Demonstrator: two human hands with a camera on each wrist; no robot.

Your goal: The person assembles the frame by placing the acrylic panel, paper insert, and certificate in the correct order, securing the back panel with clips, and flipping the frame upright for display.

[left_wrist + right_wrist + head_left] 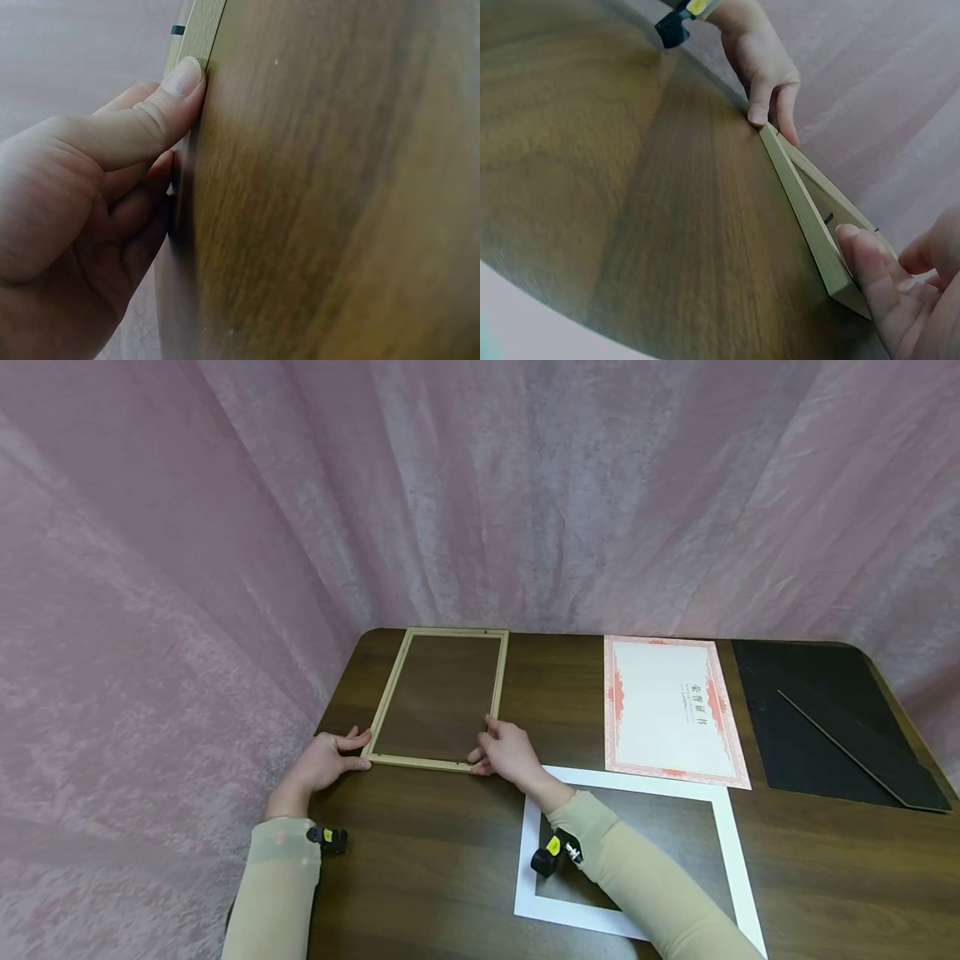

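Backdrop: pink cloth (pixel 225 527) hangs on all sides of a dark wooden table (pixel 420 860), filling the upper half of the head view.
Frame: the pale wooden picture frame (pixel 441 697) lies flat at centre left of the head view, its near edge toward us.
Left hand: our left hand (pixel 322 762) pinches the frame's near left corner, thumb on the top edge and fingers curled at the side; the left wrist view shows the thumb tip (pixel 182 79) pressed against the wood.
Right hand: our right hand (pixel 506 750) closes on the near right corner, thumb on the edge, the other fingers curled over the rail.
Nearby: a white mat board (pixel 720 810) lies under our right forearm at lower centre; a certificate (pixel 667 710) lies right of centre; a black backing board (pixel 817 727) lies at far right.
Risk, pane: we think an uneven lift could let the clear pane slide or drop out.
Risk, mat: our forearm may drag or crease the mat board.
Risk, slip: corner pinches are small holds, so the frame could twist loose.
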